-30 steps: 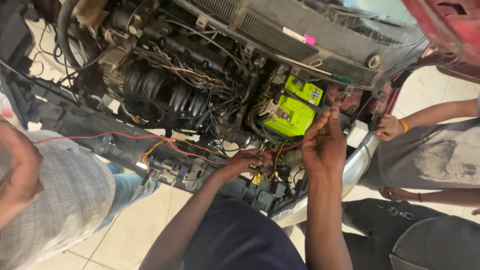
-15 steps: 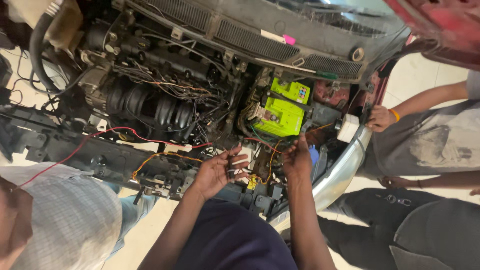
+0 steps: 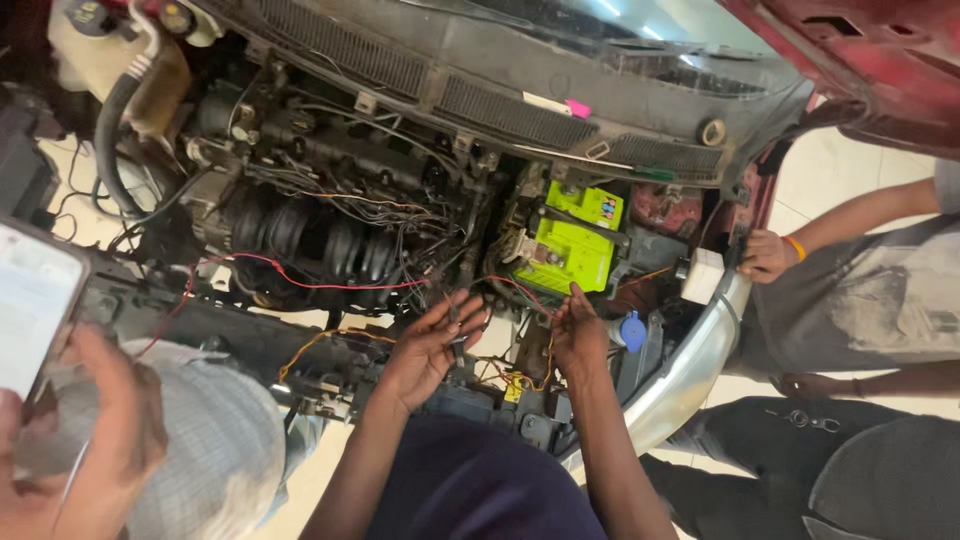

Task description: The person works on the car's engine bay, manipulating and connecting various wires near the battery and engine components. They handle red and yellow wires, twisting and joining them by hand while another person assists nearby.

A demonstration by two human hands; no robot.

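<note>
I have both hands down in the engine bay, just near of the lime-green battery [image 3: 570, 245]. My left hand [image 3: 425, 345] is half curled, fingers loosely spread, with what looks like a small dark connector pinched at the fingertips; the view is too cluttered to be sure. My right hand [image 3: 578, 335] pinches thin red and orange wires [image 3: 520, 378] that run between the 2 hands and hang toward the front crossmember.

The main risk I see is a bare wire end touching a battery terminal or nearby metal, since my right fingertips sit just beside the battery. A sharp pull could also tear a wire from its plug, or snag the loose red lead [image 3: 300, 283] draped across the black intake manifold [image 3: 300, 245]. A second person's hand [image 3: 765, 255] on the far right rests on the fender edge, near enough to jog things.
</note>
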